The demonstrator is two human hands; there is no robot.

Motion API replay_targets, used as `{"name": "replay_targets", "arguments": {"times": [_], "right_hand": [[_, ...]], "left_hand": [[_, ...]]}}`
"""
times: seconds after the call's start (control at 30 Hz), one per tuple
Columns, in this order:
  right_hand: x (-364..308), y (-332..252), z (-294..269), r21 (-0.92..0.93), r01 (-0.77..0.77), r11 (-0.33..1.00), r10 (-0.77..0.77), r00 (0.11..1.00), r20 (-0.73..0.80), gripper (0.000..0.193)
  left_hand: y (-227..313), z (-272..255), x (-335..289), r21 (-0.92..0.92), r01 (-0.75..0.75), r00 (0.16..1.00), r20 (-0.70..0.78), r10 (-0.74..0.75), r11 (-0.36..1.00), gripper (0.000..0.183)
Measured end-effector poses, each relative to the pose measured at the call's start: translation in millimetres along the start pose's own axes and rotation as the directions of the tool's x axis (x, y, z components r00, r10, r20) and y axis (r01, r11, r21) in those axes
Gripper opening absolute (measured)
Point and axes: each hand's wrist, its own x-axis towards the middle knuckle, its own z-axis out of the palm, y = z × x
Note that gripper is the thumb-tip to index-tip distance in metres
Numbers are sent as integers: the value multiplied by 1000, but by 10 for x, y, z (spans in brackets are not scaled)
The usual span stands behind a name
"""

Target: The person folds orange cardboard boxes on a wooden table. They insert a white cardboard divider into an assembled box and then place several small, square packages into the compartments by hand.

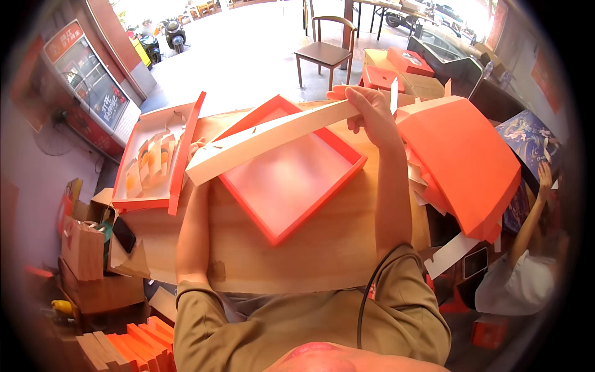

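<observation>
A long cream cardboard strip [273, 137], folded along its length, is held slantwise above the table. My right hand [372, 113] pinches its far right end between thumb and fingers. At the near left end is my left hand [197, 147], mostly hidden behind the strip, with a few fingertips showing over its edge. Under the strip lies a shallow red-orange box [273, 235], its pale inside facing up, set cornerwise on the table. To its left sits another red-edged box [144, 203], holding several folded card pieces [155, 158].
The wooden table [297, 266] carries a dark phone [124, 234] at its left edge. Large orange card sheets [462, 161] are stacked at the right, beside a co-worker's arm [527, 220]. Cartons and paper bags [83, 248] stand at the left; a chair [323, 54] is beyond the table.
</observation>
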Motion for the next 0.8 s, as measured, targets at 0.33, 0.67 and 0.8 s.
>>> {"name": "replay_targets", "arguments": {"times": [0.33, 0.67, 0.8], "right_hand": [[-77, 262, -43, -201, -6, 980, -25, 988, -152, 53], [-169, 1474, -341, -84, -12, 996, -30, 875, -484, 60], [-117, 1691, -495, -66, 38, 997, -63, 899, -434, 59]], "left_hand": [[695, 628, -398, 230, 24, 997, -81, -5, 973, 37], [744, 819, -454, 543, -147, 984, -6, 179, 827, 28], [732, 790, -473, 597, -161, 983, 25, 182, 786, 28]]}}
